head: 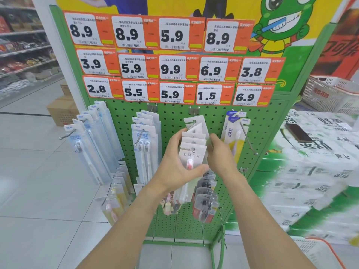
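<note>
A stack of white toothbrush packs hangs on a hook at the middle of the green pegboard rack. My left hand grips the stack from the left, thumb across the front pack below a red brush head. My right hand pinches the right edge of the packs near their tops. The upper cards fan out behind my fingers. The lower part of the stack is hidden behind my left wrist.
Other toothbrush packs hang to the left, centre-left and right, with bare hooks sticking out. Price tags cover the rack's top. Stacked tissue packs with a phone stand at right; cardboard boxes at left.
</note>
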`<state>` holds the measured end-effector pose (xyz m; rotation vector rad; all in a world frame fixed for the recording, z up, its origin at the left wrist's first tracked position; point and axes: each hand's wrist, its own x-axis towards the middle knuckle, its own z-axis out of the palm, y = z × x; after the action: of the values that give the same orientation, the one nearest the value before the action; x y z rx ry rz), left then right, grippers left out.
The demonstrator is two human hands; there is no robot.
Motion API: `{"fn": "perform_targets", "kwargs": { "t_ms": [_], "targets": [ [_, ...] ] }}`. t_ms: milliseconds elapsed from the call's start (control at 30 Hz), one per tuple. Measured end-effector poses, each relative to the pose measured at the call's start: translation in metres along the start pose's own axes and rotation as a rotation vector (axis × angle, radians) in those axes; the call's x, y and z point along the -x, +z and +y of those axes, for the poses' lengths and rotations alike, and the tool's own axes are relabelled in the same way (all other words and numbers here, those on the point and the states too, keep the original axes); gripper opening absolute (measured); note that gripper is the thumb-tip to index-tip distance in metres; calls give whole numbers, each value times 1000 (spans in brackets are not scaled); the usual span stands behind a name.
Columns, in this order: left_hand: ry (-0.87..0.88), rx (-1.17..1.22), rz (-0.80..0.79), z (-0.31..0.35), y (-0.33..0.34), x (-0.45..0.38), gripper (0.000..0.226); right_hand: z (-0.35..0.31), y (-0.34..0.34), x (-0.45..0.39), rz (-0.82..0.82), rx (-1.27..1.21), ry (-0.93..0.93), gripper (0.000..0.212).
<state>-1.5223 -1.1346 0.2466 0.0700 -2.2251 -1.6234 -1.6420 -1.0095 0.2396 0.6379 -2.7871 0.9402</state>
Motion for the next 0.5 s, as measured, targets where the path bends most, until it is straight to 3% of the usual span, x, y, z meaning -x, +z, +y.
{"fn": "perform_targets", "kwargs": {
  "t_ms": [267,400,500],
  "targets": [
    [-31,-11,-31,0,-5,2,102,7,17,-13,76,-9,86,17],
    [-47,22,-64,2,-5,3,96,6,22,-22,-59,-124,56,12],
    [-38,51,-77,2,-5,3,94,8,25,-22,-168,-171,27,26]
  ]
}}
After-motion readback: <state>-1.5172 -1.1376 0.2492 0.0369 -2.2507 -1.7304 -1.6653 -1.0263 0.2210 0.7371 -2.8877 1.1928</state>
